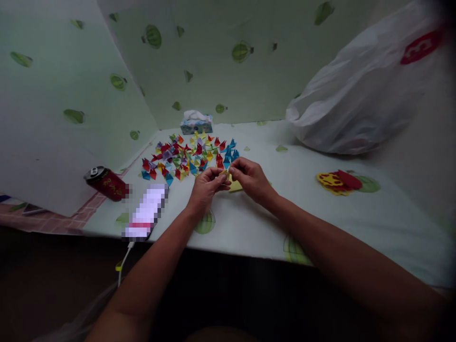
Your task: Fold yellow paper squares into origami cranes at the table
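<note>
Above the middle of the table, my left hand (210, 184) pinches a small piece of yellow folded paper (225, 174) between thumb and fingers. My right hand (249, 176) grips the same paper from the other side, its thumb and index finger pressed together. Much of the paper is hidden by the fingertips. Just below the hands lies a flat yellow paper square (235, 186), partly covered by them. Beyond them spreads a pile of small folded paper origami pieces (185, 154) in red, blue, yellow, green and purple.
A phone (147, 211) on a white cable (124, 259) lies at the front left, beside a tilted red drink can (109, 183). At the back stands a tissue box (196, 126). A white plastic bag (349, 95) bulges at right, behind red and yellow cutouts (338, 182).
</note>
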Available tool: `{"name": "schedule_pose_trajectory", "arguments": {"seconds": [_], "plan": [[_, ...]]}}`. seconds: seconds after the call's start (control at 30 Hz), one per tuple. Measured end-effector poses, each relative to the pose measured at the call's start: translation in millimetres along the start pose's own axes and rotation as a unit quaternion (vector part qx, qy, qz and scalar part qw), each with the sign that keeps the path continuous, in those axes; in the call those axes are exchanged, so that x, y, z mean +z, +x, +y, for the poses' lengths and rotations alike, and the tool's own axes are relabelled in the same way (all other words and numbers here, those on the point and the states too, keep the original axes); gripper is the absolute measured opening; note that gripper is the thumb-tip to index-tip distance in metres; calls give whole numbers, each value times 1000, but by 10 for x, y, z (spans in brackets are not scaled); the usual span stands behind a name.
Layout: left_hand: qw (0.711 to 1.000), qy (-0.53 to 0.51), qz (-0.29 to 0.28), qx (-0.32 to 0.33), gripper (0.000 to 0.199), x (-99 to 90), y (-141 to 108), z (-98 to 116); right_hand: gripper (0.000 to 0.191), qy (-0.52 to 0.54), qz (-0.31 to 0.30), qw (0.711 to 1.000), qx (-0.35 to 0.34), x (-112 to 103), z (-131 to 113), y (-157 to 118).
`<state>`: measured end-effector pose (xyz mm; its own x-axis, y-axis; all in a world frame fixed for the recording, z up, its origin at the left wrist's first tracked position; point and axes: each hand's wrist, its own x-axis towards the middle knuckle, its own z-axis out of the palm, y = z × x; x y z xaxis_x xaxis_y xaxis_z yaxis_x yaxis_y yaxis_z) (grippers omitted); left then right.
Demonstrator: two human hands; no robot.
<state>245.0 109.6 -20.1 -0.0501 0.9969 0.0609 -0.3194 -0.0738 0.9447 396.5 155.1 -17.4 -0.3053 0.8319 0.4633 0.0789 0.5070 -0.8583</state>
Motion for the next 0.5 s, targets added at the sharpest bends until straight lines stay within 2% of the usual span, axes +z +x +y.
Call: {"name": "schedule_pose_trajectory", "arguments": {"seconds": [0.13,0.23,0.5], "plan": [[1000,6,9,24,38,-21,12,-30,16,-18,-19,1000,-6,3,-2,-3],[999,15,7,38,37,-31,16,-46,19,19,-31,999,17,12,5,-9],[1000,-12,3,28,36,-21,14,-38,19,76,-22,996,39,39,12,-26]]}}
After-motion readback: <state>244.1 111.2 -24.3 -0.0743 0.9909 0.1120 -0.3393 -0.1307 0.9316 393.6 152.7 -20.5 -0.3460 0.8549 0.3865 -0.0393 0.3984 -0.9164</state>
